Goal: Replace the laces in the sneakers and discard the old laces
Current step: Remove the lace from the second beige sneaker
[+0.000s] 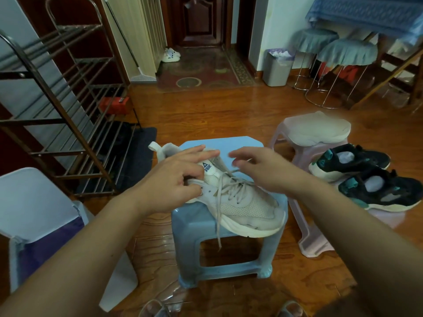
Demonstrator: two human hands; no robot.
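A beige sneaker (pixel 247 209) lies on a light blue plastic stool (pixel 194 227), toe pointing to the lower right. Its beige lace (pixel 218 209) is threaded through the eyelets, and one loose end hangs down over the stool's front. My left hand (pixel 174 179) grips the sneaker at the collar, fingers across the tongue and thumb at the eyelet side. My right hand (pixel 263 170) is above the tongue and pinches the other lace end, which runs taut from the top eyelets. The matching beige sneaker (pixel 318 129) lies sole up on a pink stool (pixel 313 236).
Two black and teal sneakers (pixel 357 161) sit to the right by the pink stool. A white bin with a purple liner (pixel 41 202) stands at my left, a grey bin (pixel 277 67) by the far wall. A metal shoe rack (pixel 68 110) fills the left side.
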